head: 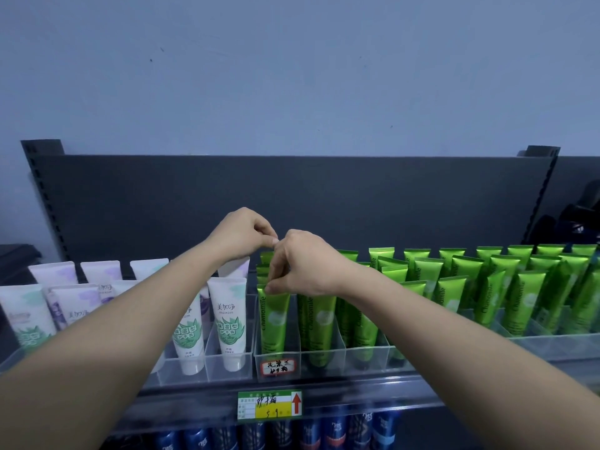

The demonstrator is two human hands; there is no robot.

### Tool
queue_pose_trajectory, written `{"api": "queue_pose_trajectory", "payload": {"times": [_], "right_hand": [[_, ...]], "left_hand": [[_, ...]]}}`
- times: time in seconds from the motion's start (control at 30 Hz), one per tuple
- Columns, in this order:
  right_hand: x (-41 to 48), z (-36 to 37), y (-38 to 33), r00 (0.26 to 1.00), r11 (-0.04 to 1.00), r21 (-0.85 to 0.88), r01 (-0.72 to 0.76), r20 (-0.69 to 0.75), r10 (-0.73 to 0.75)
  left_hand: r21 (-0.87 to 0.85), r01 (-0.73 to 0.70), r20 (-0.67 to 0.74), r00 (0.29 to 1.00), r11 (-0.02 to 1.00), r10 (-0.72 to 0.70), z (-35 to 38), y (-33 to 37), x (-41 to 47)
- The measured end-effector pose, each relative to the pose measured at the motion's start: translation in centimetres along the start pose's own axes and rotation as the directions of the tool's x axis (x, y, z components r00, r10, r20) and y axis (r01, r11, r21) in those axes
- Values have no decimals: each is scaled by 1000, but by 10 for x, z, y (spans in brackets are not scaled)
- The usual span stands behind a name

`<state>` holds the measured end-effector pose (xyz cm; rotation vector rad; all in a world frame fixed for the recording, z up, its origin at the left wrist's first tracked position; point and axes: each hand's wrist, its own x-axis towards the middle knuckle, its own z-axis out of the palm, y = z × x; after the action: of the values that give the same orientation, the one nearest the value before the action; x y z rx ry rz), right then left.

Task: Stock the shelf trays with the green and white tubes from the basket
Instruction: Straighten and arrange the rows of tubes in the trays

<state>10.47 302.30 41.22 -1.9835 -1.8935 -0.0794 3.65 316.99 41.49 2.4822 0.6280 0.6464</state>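
Two hands meet: your right hand pinches the front green tube at its seven o'clock, likely seating it; left hand curled, grasp unclear. Next, release it upright.

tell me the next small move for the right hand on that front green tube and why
Probably seat the front Chamomile tube and release it: the right hand pinches its crimped top, and it already stands upright in the leftmost lane of the clear tray. The left hand hovers above with curled fingers; whether it holds anything is unclear.
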Motion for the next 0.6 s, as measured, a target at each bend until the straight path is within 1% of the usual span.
{"api": "queue_pose_trajectory", "payload": {"times": [0.17, 0.4, 0.5, 0.6], "right_hand": [[2, 1, 0, 1000, 999, -27, 22, -2, -22], [1, 2, 4, 1000, 1000, 17, -4, -4, 4], [-3, -6, 8, 999, 994, 103, -44, -17, 46], [-11, -23, 19, 988, 970, 219, -101, -92, 124]], "left_hand": [[-9, 2, 0, 1000, 1000, -2, -1, -2, -1], [-8, 11, 3, 1000, 1000, -11, -1, -1, 0], [-17, -7, 9, 1000, 1000, 7, 0, 4, 0], [-24, -62, 26, 998, 998, 62, 2, 13, -1]]}}
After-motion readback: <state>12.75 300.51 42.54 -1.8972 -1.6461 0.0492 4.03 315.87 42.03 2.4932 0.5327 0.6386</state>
